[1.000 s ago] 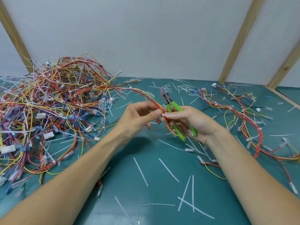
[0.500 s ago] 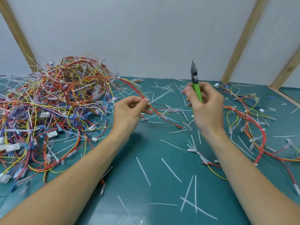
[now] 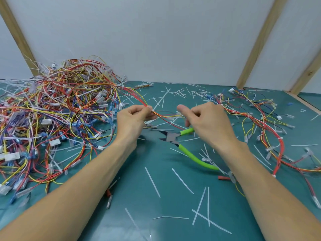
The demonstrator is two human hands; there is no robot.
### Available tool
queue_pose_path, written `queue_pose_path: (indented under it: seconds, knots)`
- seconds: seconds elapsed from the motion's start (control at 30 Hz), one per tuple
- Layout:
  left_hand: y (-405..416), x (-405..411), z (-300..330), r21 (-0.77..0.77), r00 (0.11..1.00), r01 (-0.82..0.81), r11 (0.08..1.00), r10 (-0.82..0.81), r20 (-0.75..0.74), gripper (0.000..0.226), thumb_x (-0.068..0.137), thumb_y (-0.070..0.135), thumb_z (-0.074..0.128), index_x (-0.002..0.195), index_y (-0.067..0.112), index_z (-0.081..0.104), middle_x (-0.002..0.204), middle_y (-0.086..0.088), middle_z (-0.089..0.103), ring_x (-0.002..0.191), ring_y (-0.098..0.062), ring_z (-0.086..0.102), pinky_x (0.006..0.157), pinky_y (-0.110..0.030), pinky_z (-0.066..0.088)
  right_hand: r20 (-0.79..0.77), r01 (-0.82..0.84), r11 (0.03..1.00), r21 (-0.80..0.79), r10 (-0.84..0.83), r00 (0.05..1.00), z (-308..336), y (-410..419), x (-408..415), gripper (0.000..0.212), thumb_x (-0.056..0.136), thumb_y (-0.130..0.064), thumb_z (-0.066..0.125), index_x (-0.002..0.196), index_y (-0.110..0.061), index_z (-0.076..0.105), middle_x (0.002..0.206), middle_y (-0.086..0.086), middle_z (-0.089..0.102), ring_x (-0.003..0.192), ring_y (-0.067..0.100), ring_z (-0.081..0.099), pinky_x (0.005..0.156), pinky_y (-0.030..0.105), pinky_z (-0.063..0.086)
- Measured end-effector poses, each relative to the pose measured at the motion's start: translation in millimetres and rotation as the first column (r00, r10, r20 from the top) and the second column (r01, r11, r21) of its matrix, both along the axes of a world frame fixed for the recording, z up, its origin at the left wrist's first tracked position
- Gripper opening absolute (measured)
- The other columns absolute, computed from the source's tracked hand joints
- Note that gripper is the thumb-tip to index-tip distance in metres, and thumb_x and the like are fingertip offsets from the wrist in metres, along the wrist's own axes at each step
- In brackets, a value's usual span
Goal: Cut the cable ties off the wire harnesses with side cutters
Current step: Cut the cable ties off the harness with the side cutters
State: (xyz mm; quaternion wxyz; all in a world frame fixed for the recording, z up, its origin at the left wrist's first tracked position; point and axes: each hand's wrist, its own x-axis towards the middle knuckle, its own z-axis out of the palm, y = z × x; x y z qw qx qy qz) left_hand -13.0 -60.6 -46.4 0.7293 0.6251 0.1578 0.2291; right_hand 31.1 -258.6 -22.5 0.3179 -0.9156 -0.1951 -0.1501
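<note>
My left hand [image 3: 133, 119] pinches a thin wire harness [image 3: 166, 116] of red, yellow and black wires, right at a white cable tie [image 3: 152, 110]. The harness runs to the right into the curled fingers of my right hand [image 3: 208, 124], whose thumb points left above the wires. The side cutters [image 3: 171, 136], with green handles and open jaws, lie on the teal mat [image 3: 139, 197] just below my hands. One handle passes under my right hand; neither hand holds the tool.
A big tangled heap of harnesses [image 3: 57, 115] fills the left of the mat. Looser harnesses [image 3: 260, 129] lie at the right. Several cut white tie strips [image 3: 199, 207] are scattered over the mat. A white wall with wooden battens stands behind.
My right hand came down from holding the cutters upright and let them go onto the mat. It now meets the harness beside my left hand, which has kept its pinch.
</note>
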Motion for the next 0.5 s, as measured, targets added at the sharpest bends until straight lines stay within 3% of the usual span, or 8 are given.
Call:
queue_pose_path:
  seconds: [0.07,0.2,0.27,0.37,0.5]
  knots:
    - [5.9,-0.5,4.1,0.029,0.999,-0.033,0.999,0.033,0.009,0.012,0.09,0.011,0.071,0.078,0.009,0.069,0.065,0.002,0.073,0.064,-0.009,0.074,0.051,-0.008,0.044,-0.073,0.006,0.999,0.034,-0.004,0.997,2.8,-7.6,3.7,0.068,0.092,-0.073,0.047,0.055,-0.021,0.071,0.037,-0.006,0.046,0.046,0.01,0.049,0.056,0.031,0.034]
    - [3.9,0.2,0.2,0.033,0.998,0.011,0.999,-0.009,-0.059,0.015,0.091,0.018,0.071,0.076,0.017,0.068,0.068,0.005,0.074,0.073,-0.011,0.076,0.055,-0.02,0.041,-0.34,-0.024,0.982,0.186,0.087,0.937,-1.8,-4.0,4.6,0.066,0.093,-0.072,0.049,0.061,-0.018,0.07,0.055,0.003,0.065,0.052,0.013,0.058,0.061,0.032,0.046]
    - [2.3,1.8,-2.5,0.007,0.998,0.017,1.0,-0.017,-0.067,0.014,0.091,0.018,0.071,0.077,0.017,0.068,0.071,0.003,0.075,0.076,-0.011,0.076,0.055,-0.02,0.042,-0.484,-0.036,0.933,0.359,0.219,0.847,1.1,1.8,1.7,0.064,0.089,-0.075,0.053,0.065,-0.017,0.068,0.059,-0.002,0.065,0.047,0.009,0.05,0.05,0.023,0.038]
    - [6.7,2.8,-2.6,-0.029,0.998,0.001,1.0,-0.003,-0.069,0.012,0.092,0.018,0.07,0.08,0.016,0.069,0.074,0.003,0.076,0.078,-0.011,0.076,0.055,-0.018,0.045,-0.576,-0.068,0.855,0.514,0.404,0.711,5.6,4.9,-1.3,0.075,0.067,-0.093,0.051,0.078,-0.021,0.072,0.064,-0.008,0.044,0.046,0.009,0.026,0.041,0.02,0.02]
    - [7.6,2.3,-3.0,-0.059,0.997,-0.006,0.998,0.001,-0.082,0.013,0.092,0.016,0.07,0.079,0.017,0.068,0.076,0.003,0.077,0.078,-0.011,0.076,0.058,-0.02,0.047,-0.519,-0.027,0.583,0.812,0.743,0.423,5.5,1.7,-2.7,0.092,0.05,-0.091,0.072,0.103,-0.016,0.063,0.075,-0.006,0.041,0.058,0.01,0.02,0.042,0.016,0.019]
